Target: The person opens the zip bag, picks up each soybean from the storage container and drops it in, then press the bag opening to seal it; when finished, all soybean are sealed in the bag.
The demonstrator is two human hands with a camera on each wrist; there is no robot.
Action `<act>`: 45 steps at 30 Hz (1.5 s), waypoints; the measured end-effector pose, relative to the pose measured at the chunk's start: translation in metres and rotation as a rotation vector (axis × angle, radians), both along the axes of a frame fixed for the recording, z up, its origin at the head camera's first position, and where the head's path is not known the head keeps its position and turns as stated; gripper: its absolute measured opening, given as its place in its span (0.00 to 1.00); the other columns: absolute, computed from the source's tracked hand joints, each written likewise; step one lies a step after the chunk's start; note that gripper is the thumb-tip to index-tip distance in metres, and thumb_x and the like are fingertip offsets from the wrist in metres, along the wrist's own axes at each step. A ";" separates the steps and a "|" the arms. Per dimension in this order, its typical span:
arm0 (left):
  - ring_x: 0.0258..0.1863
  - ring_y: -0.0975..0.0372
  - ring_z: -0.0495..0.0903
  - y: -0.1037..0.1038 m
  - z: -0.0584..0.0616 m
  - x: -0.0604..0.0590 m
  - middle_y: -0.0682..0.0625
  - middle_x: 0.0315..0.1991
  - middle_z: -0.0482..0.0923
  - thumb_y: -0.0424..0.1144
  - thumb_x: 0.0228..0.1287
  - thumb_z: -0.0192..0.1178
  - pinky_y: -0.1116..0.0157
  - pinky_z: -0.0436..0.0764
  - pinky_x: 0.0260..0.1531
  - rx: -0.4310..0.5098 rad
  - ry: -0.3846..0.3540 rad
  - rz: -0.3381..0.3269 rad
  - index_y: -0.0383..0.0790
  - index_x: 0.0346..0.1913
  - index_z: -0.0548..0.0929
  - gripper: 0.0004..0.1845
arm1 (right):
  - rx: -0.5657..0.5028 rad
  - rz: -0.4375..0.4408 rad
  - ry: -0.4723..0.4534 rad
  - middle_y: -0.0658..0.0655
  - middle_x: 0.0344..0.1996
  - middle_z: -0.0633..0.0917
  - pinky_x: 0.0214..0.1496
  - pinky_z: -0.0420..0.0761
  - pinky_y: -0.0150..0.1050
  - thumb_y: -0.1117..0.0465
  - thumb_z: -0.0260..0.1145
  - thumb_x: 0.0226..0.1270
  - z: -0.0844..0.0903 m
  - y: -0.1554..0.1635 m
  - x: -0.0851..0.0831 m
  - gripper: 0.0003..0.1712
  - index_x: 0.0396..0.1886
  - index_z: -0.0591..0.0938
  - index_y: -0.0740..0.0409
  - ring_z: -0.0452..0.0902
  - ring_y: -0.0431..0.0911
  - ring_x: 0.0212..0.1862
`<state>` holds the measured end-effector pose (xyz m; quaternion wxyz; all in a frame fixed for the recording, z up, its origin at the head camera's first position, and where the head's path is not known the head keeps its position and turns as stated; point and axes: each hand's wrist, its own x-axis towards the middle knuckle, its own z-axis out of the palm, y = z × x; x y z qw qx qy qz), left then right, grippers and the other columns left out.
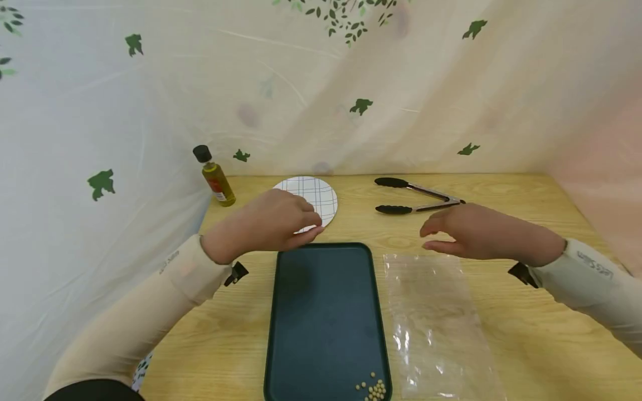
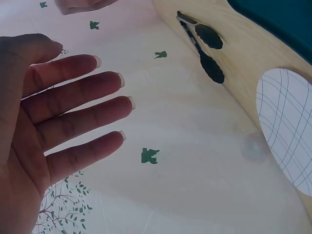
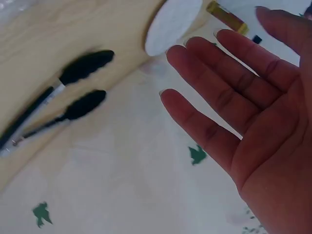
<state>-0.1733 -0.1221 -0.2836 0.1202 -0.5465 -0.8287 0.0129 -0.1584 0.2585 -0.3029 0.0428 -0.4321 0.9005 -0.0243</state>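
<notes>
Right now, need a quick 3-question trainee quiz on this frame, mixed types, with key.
1. True or false: the left hand grips the tongs.
2. Where on the dark tray do the small beans lie? A) far left corner B) near right corner C) centre
3. Fill in: the clear plastic bag lies flat on the table to the ___ of the tray.

Key:
1. False. Both hands are open and hold nothing; the left hand hovers by the checked plate, and the right hand is nearest the tongs.
2. B
3. right
</notes>
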 end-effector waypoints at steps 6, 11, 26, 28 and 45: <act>0.17 0.67 0.71 -0.007 -0.008 0.001 0.58 0.16 0.74 0.44 0.71 0.60 0.68 0.67 0.20 0.007 -0.007 0.035 0.48 0.23 0.80 0.15 | -0.016 0.018 -0.098 0.38 0.31 0.85 0.37 0.82 0.36 0.54 0.68 0.69 -0.047 0.003 -0.011 0.04 0.34 0.86 0.45 0.80 0.31 0.34; 0.16 0.68 0.69 -0.011 -0.011 -0.001 0.58 0.14 0.72 0.43 0.70 0.60 0.69 0.63 0.18 0.023 -0.017 0.054 0.47 0.22 0.79 0.16 | -0.025 -0.006 -0.181 0.43 0.30 0.83 0.35 0.80 0.35 0.61 0.70 0.66 -0.085 0.007 -0.024 0.01 0.34 0.84 0.51 0.78 0.33 0.33; 0.17 0.69 0.68 -0.015 -0.014 0.004 0.58 0.16 0.74 0.44 0.72 0.58 0.70 0.62 0.19 0.007 -0.075 0.096 0.47 0.26 0.82 0.14 | -0.017 -0.122 -0.263 0.48 0.25 0.73 0.31 0.63 0.32 0.62 0.71 0.64 -0.131 0.011 -0.044 0.10 0.27 0.78 0.52 0.62 0.38 0.28; 0.17 0.69 0.68 -0.015 -0.014 0.004 0.58 0.16 0.75 0.45 0.72 0.58 0.70 0.62 0.19 0.003 -0.078 0.100 0.47 0.27 0.82 0.14 | -0.015 -0.130 -0.277 0.47 0.24 0.72 0.31 0.62 0.32 0.62 0.71 0.64 -0.133 0.012 -0.045 0.11 0.26 0.76 0.52 0.61 0.38 0.28; 0.17 0.67 0.68 -0.009 -0.005 0.001 0.57 0.17 0.77 0.47 0.72 0.58 0.68 0.64 0.19 0.062 -0.056 0.097 0.47 0.29 0.83 0.14 | -0.010 -0.214 -0.146 0.47 0.32 0.89 0.38 0.84 0.41 0.63 0.70 0.65 -0.017 0.022 -0.056 0.04 0.36 0.89 0.51 0.82 0.37 0.32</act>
